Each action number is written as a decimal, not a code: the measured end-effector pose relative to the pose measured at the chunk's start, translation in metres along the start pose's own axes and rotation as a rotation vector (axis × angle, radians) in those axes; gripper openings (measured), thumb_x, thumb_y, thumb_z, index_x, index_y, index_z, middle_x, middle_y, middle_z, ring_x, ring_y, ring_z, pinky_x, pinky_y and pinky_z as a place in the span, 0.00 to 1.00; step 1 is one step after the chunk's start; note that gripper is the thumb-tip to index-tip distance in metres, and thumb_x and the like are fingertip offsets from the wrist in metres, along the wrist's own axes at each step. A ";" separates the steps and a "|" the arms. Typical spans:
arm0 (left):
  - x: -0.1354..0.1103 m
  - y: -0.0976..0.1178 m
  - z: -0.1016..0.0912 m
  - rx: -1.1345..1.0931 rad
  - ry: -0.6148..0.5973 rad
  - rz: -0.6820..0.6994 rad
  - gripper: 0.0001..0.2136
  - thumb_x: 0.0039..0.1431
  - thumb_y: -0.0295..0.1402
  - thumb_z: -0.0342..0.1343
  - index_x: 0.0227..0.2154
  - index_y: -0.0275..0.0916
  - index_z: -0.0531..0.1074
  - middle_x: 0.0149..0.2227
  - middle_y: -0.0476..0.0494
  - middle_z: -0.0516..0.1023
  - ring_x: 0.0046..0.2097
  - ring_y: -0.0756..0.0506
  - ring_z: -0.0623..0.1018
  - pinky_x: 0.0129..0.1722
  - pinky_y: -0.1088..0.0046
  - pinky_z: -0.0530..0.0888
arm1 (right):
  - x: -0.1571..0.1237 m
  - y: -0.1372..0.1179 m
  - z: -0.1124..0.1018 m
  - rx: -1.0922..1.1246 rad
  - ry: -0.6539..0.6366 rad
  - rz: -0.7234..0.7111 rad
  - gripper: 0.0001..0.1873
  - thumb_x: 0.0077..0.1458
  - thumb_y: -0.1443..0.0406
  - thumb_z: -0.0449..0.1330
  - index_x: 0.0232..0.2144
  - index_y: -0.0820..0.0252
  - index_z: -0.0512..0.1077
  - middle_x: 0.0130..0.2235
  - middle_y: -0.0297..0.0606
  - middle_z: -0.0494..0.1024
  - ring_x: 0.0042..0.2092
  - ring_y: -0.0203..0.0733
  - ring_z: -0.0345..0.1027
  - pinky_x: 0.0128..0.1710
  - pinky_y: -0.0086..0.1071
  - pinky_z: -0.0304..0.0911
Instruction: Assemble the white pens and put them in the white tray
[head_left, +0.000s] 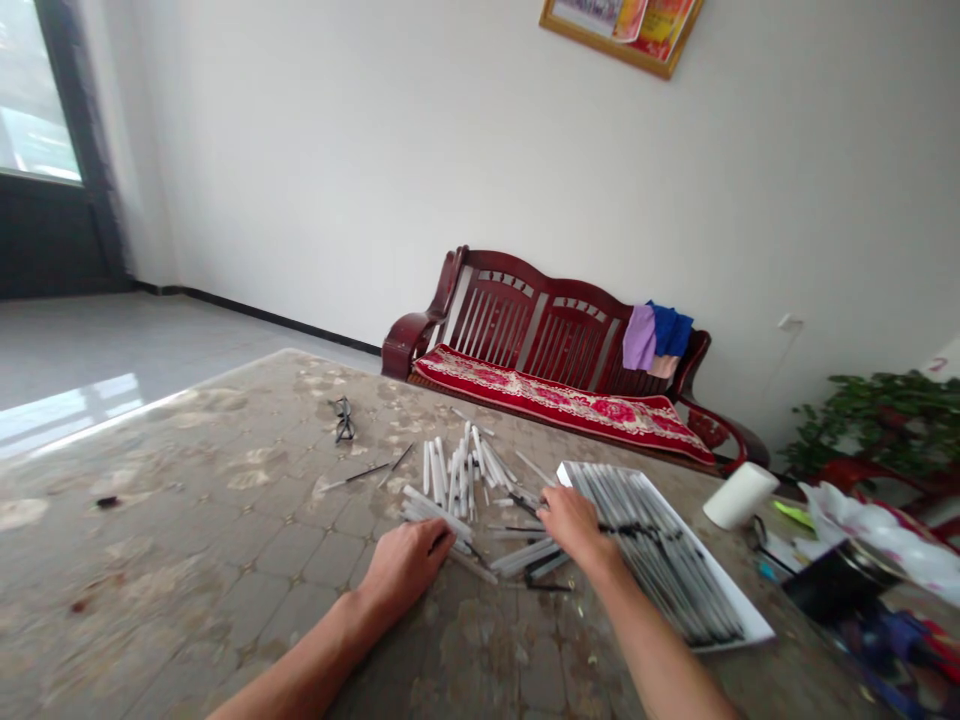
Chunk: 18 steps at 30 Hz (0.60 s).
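Observation:
My left hand (411, 562) rests on the table with its fingers curled. A small dark bit shows at the fingers, but what it belongs to is hidden. Just beyond that hand lie several white tubes (436, 512), and a further bunch of upright-looking white tubes (454, 476) spreads behind them. My right hand (570, 518) is closed in a pinch at the end of a thin dark stick (523, 504). Under and left of it are loose translucent tubes (525, 558) with black parts. Beside its wrist, a white tray (739, 610) holds rows of translucent tubes with black ends (660, 550).
Eyeglasses (343, 420) and a thin dark-tipped stick (358, 475) lie farther left on the patterned table (247, 500). At the right stand a white roll (741, 495), a black cup (844, 580) and crumpled plastic (877, 525). A wooden bench (517, 330) is behind the table.

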<state>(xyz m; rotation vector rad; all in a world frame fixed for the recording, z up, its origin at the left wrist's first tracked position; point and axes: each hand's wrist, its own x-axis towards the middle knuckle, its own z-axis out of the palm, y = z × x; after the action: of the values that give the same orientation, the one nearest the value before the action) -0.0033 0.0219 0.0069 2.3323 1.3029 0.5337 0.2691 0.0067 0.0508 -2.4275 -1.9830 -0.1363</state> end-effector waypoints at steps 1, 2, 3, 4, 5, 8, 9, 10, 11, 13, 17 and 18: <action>0.000 0.000 -0.001 0.003 -0.002 -0.004 0.14 0.64 0.38 0.46 0.26 0.42 0.72 0.30 0.45 0.80 0.35 0.44 0.80 0.29 0.74 0.62 | -0.002 -0.004 0.001 -0.023 -0.007 0.011 0.08 0.54 0.65 0.59 0.36 0.58 0.77 0.42 0.44 0.80 0.46 0.47 0.73 0.39 0.32 0.61; 0.000 0.000 -0.002 0.006 -0.003 -0.011 0.14 0.64 0.37 0.46 0.26 0.42 0.72 0.30 0.45 0.80 0.35 0.44 0.80 0.29 0.74 0.62 | -0.004 -0.006 0.002 -0.043 -0.014 0.019 0.08 0.55 0.66 0.59 0.36 0.59 0.77 0.43 0.46 0.80 0.46 0.48 0.73 0.39 0.32 0.62; -0.001 0.001 -0.003 0.007 -0.004 -0.018 0.14 0.64 0.38 0.46 0.26 0.42 0.72 0.30 0.45 0.80 0.35 0.44 0.80 0.29 0.74 0.62 | -0.006 -0.007 0.002 -0.060 -0.018 0.024 0.09 0.55 0.67 0.58 0.37 0.60 0.77 0.43 0.46 0.80 0.47 0.48 0.73 0.39 0.33 0.62; -0.001 0.001 -0.003 0.008 -0.004 -0.024 0.14 0.64 0.38 0.46 0.27 0.42 0.72 0.30 0.45 0.80 0.35 0.44 0.80 0.29 0.74 0.62 | -0.007 -0.007 0.001 -0.073 -0.023 0.024 0.09 0.55 0.68 0.58 0.38 0.59 0.77 0.43 0.46 0.80 0.47 0.48 0.73 0.40 0.33 0.62; -0.001 0.001 -0.004 0.009 -0.004 -0.028 0.14 0.64 0.38 0.46 0.27 0.42 0.73 0.30 0.45 0.80 0.35 0.44 0.80 0.29 0.74 0.62 | -0.008 -0.006 -0.001 -0.084 -0.028 0.020 0.09 0.55 0.68 0.58 0.38 0.59 0.77 0.43 0.46 0.80 0.47 0.48 0.73 0.40 0.33 0.61; 0.000 0.002 -0.004 0.016 -0.009 -0.033 0.14 0.64 0.38 0.46 0.27 0.42 0.73 0.31 0.44 0.80 0.36 0.44 0.80 0.30 0.74 0.63 | -0.010 -0.005 -0.007 -0.105 -0.045 0.013 0.10 0.53 0.72 0.57 0.35 0.59 0.77 0.40 0.46 0.81 0.47 0.48 0.73 0.40 0.32 0.61; 0.000 0.002 -0.004 0.021 -0.013 -0.036 0.14 0.64 0.38 0.46 0.27 0.42 0.73 0.31 0.44 0.80 0.36 0.44 0.80 0.30 0.74 0.63 | -0.010 -0.005 -0.009 -0.108 -0.044 0.015 0.11 0.53 0.74 0.56 0.34 0.59 0.78 0.39 0.46 0.81 0.46 0.48 0.73 0.39 0.32 0.61; 0.000 0.003 -0.004 0.027 -0.017 -0.040 0.14 0.64 0.39 0.46 0.27 0.42 0.73 0.31 0.44 0.80 0.36 0.44 0.80 0.31 0.74 0.64 | -0.009 -0.007 -0.010 -0.108 -0.036 0.017 0.13 0.53 0.75 0.55 0.33 0.59 0.78 0.39 0.45 0.81 0.46 0.48 0.73 0.39 0.32 0.61; 0.000 0.003 -0.004 0.031 -0.020 -0.047 0.14 0.64 0.39 0.46 0.27 0.43 0.73 0.31 0.44 0.81 0.36 0.44 0.80 0.31 0.74 0.64 | -0.008 -0.010 -0.011 -0.103 -0.024 0.019 0.14 0.54 0.75 0.54 0.34 0.58 0.78 0.40 0.45 0.81 0.46 0.47 0.73 0.38 0.32 0.61; 0.001 0.003 -0.004 0.038 -0.021 -0.066 0.15 0.64 0.39 0.46 0.27 0.43 0.73 0.31 0.44 0.81 0.36 0.43 0.80 0.31 0.74 0.64 | -0.003 -0.019 -0.011 -0.084 0.006 0.018 0.14 0.56 0.73 0.53 0.36 0.56 0.77 0.42 0.42 0.80 0.47 0.45 0.72 0.38 0.30 0.60; 0.001 0.002 -0.004 0.039 -0.015 -0.101 0.15 0.64 0.40 0.46 0.28 0.43 0.74 0.32 0.44 0.81 0.37 0.44 0.81 0.31 0.74 0.65 | 0.014 -0.043 -0.005 -0.034 0.062 0.032 0.11 0.61 0.64 0.53 0.39 0.54 0.75 0.44 0.39 0.79 0.47 0.42 0.72 0.40 0.29 0.60; 0.001 0.001 -0.004 0.037 -0.014 -0.104 0.15 0.65 0.40 0.46 0.28 0.43 0.74 0.32 0.44 0.82 0.37 0.44 0.81 0.32 0.74 0.65 | 0.019 -0.049 -0.003 -0.023 0.073 0.042 0.11 0.62 0.62 0.52 0.40 0.54 0.74 0.45 0.39 0.78 0.48 0.42 0.71 0.41 0.29 0.60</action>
<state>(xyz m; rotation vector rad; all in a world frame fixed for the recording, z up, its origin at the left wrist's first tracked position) -0.0037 0.0231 0.0113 2.2785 1.4293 0.4637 0.2246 0.0346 0.0527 -2.4385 -1.9094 -0.2453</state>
